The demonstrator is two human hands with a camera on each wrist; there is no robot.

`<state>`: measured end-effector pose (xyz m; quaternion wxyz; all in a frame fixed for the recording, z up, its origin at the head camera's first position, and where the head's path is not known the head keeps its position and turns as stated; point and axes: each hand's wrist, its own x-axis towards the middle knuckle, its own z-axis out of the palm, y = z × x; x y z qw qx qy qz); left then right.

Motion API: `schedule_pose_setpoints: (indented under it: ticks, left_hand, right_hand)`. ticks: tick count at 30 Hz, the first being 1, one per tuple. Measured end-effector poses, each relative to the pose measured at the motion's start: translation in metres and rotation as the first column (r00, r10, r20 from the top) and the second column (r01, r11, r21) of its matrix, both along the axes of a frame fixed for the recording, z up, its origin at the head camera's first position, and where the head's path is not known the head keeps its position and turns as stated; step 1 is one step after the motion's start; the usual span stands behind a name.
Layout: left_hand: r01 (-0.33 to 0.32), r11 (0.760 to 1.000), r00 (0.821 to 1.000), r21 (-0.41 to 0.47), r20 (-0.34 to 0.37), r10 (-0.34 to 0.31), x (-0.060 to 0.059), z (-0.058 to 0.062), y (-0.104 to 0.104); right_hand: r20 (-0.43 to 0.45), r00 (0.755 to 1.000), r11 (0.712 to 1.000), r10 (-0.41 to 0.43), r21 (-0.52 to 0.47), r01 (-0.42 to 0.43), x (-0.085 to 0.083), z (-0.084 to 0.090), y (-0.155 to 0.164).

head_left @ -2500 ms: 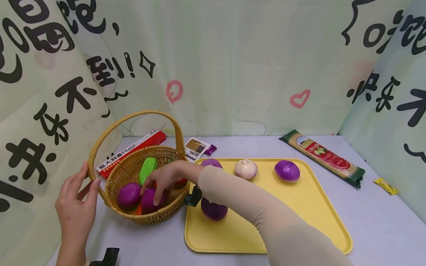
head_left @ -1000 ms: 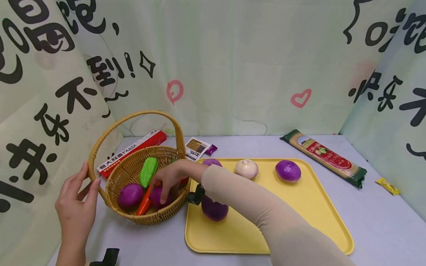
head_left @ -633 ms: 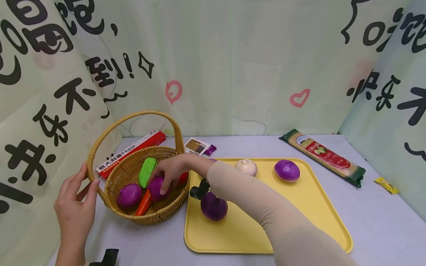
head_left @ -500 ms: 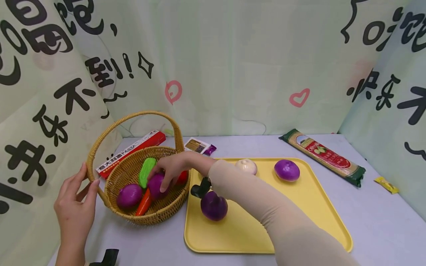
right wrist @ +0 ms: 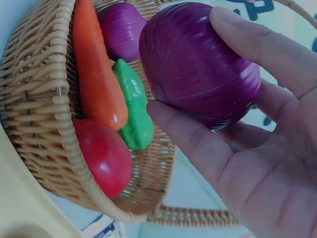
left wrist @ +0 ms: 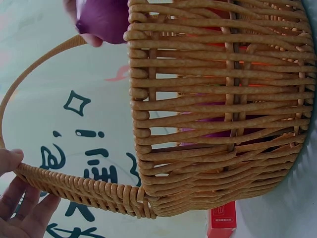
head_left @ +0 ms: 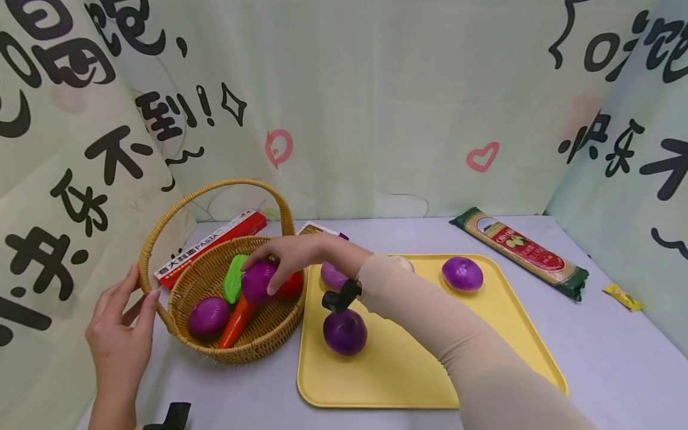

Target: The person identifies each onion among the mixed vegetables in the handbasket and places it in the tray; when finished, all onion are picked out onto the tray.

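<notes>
My right hand (head_left: 290, 258) grips a purple onion (right wrist: 198, 67) just above the wicker basket (head_left: 258, 346), thumb and fingers curled round it. With my left hand (head_left: 120, 331) I pinch the basket's handle (head_left: 149, 245) low on its left side. Inside the basket lie a second purple onion (head_left: 208, 316), an orange carrot (head_left: 235, 325), a green pepper-like vegetable (right wrist: 133, 106) and a red tomato (right wrist: 106, 158). In the left wrist view the held onion (left wrist: 106, 20) shows above the basket's rim.
Right of the basket a yellow tray (head_left: 398, 376) bears purple onions (head_left: 345, 332) and a pale bulb mostly behind my sleeve. A red pasta box (head_left: 215, 242) lies behind the basket. A long noodle packet (head_left: 521, 251) and a small yellow packet (head_left: 622, 297) lie at the right.
My right hand has taken hold of the onion in the basket and raised it up and to the right, uncovering the carrot. The left hand has stayed on the handle.
</notes>
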<state>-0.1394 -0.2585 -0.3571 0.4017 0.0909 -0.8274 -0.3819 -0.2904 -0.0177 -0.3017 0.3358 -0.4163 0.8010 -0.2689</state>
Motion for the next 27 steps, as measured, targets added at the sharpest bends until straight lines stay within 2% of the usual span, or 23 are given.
schedule_pose_setpoints:
  ticks: [6,9,13,16,27]
  left_hand:
    - [0.0,1.0,1.0,-0.005,0.001,0.0,0.0,0.0,0.0]
    - [-0.006,1.0,1.0,-0.004,0.006,0.006,0.0,-0.001,0.0]
    - [0.0,1.0,1.0,-0.007,-0.006,0.0,-0.001,-0.002,-0.002]
    - [0.007,1.0,1.0,-0.014,-0.017,-0.007,0.0,-0.002,-0.003]
    - [0.009,1.0,1.0,-0.013,-0.01,-0.009,0.001,0.001,0.0]
  right_hand:
    - [-0.036,0.999,0.997,-0.028,-0.077,0.025,-0.001,0.01,0.023]
    - [-0.019,0.999,0.99,-0.04,-0.136,0.037,-0.001,0.017,0.036]
    - [0.047,0.996,0.975,-0.072,-0.208,0.08,-0.001,0.022,0.054]
    - [0.072,0.992,0.965,-0.101,-0.236,0.115,0.0,0.024,0.067]
    - [0.053,0.98,0.93,-0.19,-0.309,0.197,0.01,0.027,0.114]
